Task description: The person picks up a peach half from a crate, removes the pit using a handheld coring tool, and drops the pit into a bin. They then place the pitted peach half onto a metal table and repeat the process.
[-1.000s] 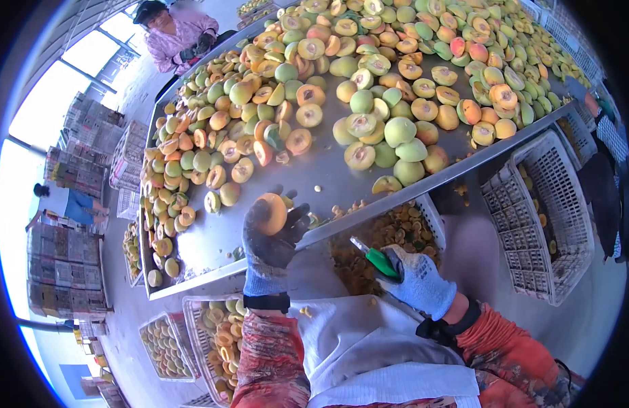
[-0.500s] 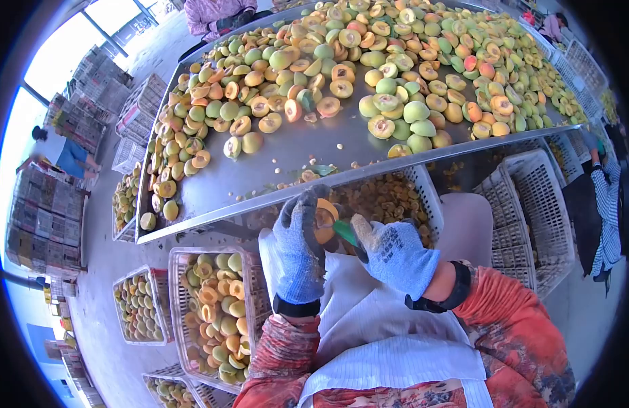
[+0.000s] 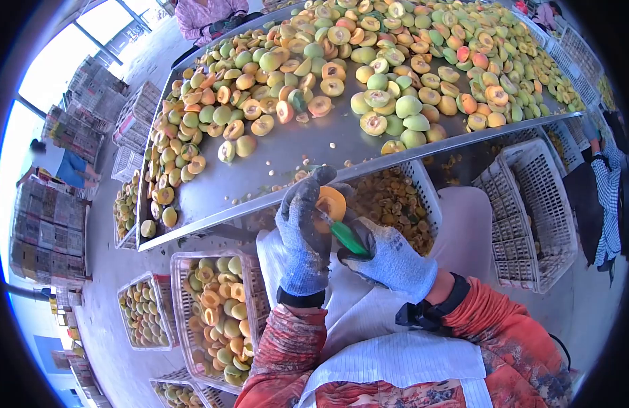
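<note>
Holding a halved orange fruit (image 3: 331, 201) in the left hand (image 3: 300, 238), with the grip closed around its rim and the cut face showing, just in front of the near edge of the metal table (image 3: 294, 153). Gripping a green-handled tool (image 3: 350, 238) in the right hand (image 3: 395, 262), with that grip closed on the handle, and pointing the metal tip (image 3: 325, 215) at the fruit's cut face, appearing to touch it. Wearing blue gloves (image 3: 306, 265) with darkened fingers, dark wrist bands (image 3: 301, 298), red patterned sleeves (image 3: 284, 348) and a pale striped apron (image 3: 403, 364). Facing a broad spread of halved fruits (image 3: 377, 81), green, yellow and orange, on the far part of the table, with small pale and brown bits (image 3: 302, 175) scattered nearer. Having a white crate (image 3: 428, 194) of brownish pieces below the table's edge, just beyond the right hand. Having a fruit-filled crate (image 3: 258, 292) beside the left forearm, another crate of fruit (image 3: 166, 299) farther left, and slatted crates (image 3: 546, 183) to the right. Sharing the table with a person in a pink patterned top (image 3: 209, 15) at the far left, while having a checked cloth (image 3: 608, 211) at the far right and stacked crates (image 3: 49, 224) well apart at the left.
</note>
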`<control>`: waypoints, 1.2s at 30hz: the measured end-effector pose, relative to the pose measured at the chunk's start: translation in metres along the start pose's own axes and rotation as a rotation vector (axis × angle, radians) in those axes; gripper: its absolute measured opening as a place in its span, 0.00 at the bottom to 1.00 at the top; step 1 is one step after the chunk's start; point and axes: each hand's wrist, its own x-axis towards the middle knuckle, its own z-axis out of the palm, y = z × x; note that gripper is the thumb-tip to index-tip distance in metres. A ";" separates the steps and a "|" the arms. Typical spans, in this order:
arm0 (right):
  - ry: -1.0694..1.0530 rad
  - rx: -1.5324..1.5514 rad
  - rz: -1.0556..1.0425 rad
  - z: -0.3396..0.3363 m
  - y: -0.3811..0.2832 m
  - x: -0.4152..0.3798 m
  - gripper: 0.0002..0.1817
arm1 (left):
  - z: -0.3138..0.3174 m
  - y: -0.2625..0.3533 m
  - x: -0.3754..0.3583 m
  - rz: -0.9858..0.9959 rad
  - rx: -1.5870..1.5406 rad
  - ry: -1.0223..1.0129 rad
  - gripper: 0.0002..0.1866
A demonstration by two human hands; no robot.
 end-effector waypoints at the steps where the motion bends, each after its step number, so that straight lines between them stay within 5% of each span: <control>1: 0.138 -0.294 -0.091 0.000 0.002 -0.001 0.13 | 0.002 -0.002 0.003 0.166 0.131 0.005 0.19; 2: 0.129 -0.296 -0.091 -0.002 0.002 -0.001 0.13 | 0.003 -0.002 0.003 0.331 0.263 0.019 0.19; 3: 0.159 -0.370 -0.093 -0.005 0.000 -0.001 0.15 | 0.005 0.000 0.001 0.002 -0.219 0.059 0.18; 6: 0.177 -0.529 -0.083 -0.012 -0.008 0.000 0.17 | 0.005 0.004 0.004 -0.152 -0.652 -0.067 0.12; 8: 0.162 -0.301 -0.269 -0.008 0.003 0.005 0.13 | 0.000 -0.004 0.005 -0.043 -0.524 -0.057 0.12; 10: -0.182 0.673 0.546 -0.017 -0.015 0.000 0.15 | -0.007 -0.001 0.001 -0.157 -0.467 -0.060 0.11; 11: -0.256 0.766 0.526 -0.016 -0.013 0.000 0.16 | -0.006 -0.011 0.000 -0.136 -0.444 -0.029 0.10; 20: -0.326 0.635 0.536 0.009 -0.002 0.003 0.16 | -0.017 -0.018 -0.013 -0.051 0.198 0.255 0.10; 24: -0.357 0.848 0.526 0.010 0.010 -0.002 0.16 | -0.021 -0.024 -0.006 -0.067 0.341 0.219 0.14; 28: -0.281 0.438 0.440 0.020 0.031 0.002 0.19 | -0.003 0.004 -0.002 -0.134 0.746 0.145 0.15; 30: -0.186 0.412 0.429 0.021 0.031 -0.011 0.20 | -0.001 -0.009 0.001 -0.010 0.718 0.173 0.13; 32: -0.452 1.008 0.476 0.011 0.033 -0.016 0.13 | -0.011 -0.028 0.017 -0.160 0.164 0.025 0.13; 33: -0.405 1.049 0.515 0.012 0.012 -0.015 0.09 | -0.011 -0.029 0.016 -0.192 -0.170 0.077 0.12; 34: -0.406 1.050 0.516 0.008 -0.005 -0.012 0.09 | -0.017 -0.043 0.015 -0.192 -0.169 0.079 0.12; 36: -0.305 1.050 0.338 0.000 -0.025 -0.005 0.08 | -0.034 -0.086 0.011 0.133 -0.090 0.283 0.14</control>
